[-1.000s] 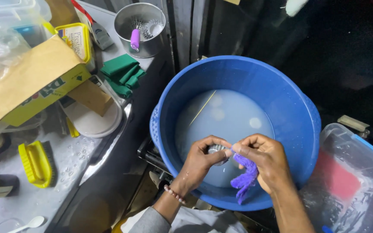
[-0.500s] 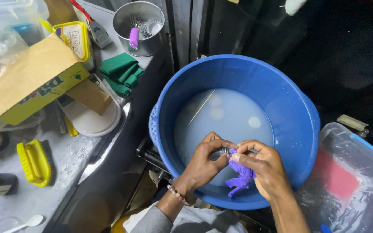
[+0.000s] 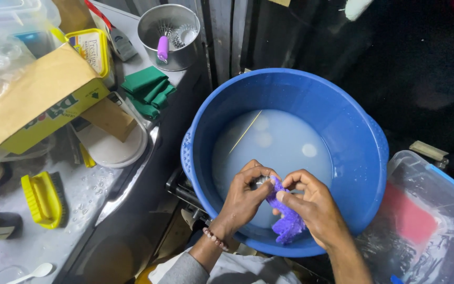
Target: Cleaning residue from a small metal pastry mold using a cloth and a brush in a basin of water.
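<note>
Purple scrub cloth [image 3: 286, 221] at 6 o'clock inside blue basin [image 3: 363, 158], above cloudy water [image 3: 274, 142]. Pinched by right hand [image 3: 313, 208]; small metal item [image 3: 261, 181] clasped by left hand [image 3: 244, 197]. Yellow brush [image 3: 42, 199] at 9 o'clock.

Light falls from above and somewhat to the left of the hands, bright on the cloudy water in the blue basin [image 3: 290, 94] and on the wet grey counter [image 3: 53, 231] far to their left. Pale round glints sit on the water just beyond the left hand [image 3: 245, 197] and right hand [image 3: 311, 208]. The area beyond and to the right of the hands lies in deep shadow, almost black. Focus is sharp on the hands; the frame edges bend slightly, and the clear plastic bin [image 3: 437, 221] to the right shows soft glare.
</note>
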